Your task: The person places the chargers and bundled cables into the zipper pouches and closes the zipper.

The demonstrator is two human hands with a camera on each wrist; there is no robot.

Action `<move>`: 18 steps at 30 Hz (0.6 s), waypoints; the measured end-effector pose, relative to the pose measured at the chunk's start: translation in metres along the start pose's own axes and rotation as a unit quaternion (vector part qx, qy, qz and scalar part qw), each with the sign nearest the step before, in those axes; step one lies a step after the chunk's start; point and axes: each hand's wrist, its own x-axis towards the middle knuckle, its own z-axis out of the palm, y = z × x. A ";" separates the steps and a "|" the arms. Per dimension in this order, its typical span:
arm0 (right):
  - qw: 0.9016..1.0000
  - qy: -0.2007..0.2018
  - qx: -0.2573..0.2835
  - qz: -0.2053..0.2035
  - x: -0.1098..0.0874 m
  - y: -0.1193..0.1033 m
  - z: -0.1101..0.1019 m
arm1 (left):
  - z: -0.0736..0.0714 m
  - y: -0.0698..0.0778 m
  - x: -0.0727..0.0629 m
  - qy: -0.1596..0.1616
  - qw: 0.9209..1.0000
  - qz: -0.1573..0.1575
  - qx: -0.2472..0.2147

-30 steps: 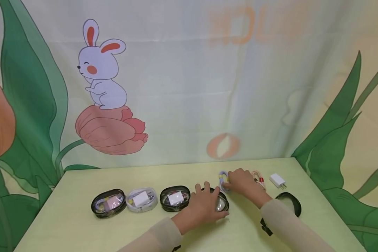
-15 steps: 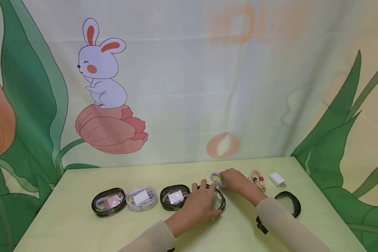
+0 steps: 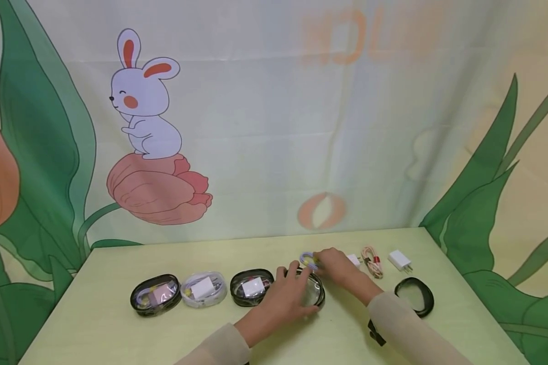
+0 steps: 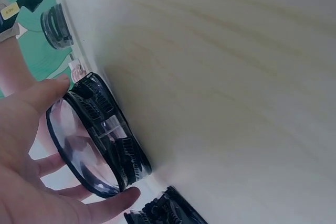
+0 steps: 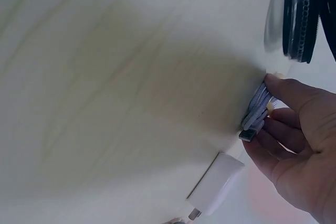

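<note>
In the head view my left hand (image 3: pixel 283 299) spans an oval clear pouch (image 3: pixel 319 293) with black trim at table centre. The left wrist view shows thumb and fingers round the ends of this pouch (image 4: pixel 100 135); its side facing the camera is clear. Just beyond it, my right hand (image 3: pixel 340 271) holds a coiled purple cable (image 3: pixel 308 260) with a yellow tie. In the right wrist view the thumb and fingers pinch the cable (image 5: pixel 256 107), its metal plug pointing out. A white charger (image 5: pixel 215 182) lies beside that hand.
Three filled pouches line the left: black-trimmed (image 3: pixel 156 295), white-trimmed (image 3: pixel 204 289) and black-trimmed (image 3: pixel 252 287). To the right lie a pink cable (image 3: pixel 372 262), a white plug adapter (image 3: pixel 400 260) and another black-trimmed pouch (image 3: pixel 415 297). A printed curtain (image 3: pixel 255 126) hangs behind the table.
My right hand has carried the purple cable left, close to the pouch. The left hand and its pouch have shifted slightly left. A white charger now shows behind the right hand.
</note>
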 end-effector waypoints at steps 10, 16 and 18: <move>0.999 0.027 0.021 -0.001 -0.002 -0.001 -0.004 | 0.001 -0.001 0.000 0.000 0.998 -0.007 -0.068; 0.999 0.030 0.027 0.017 -0.002 0.000 -0.007 | 0.004 -0.002 0.004 -0.013 0.995 -0.013 -0.095; 0.999 0.023 0.032 0.020 -0.003 0.000 -0.009 | 0.005 -0.003 0.005 -0.012 0.995 -0.014 -0.100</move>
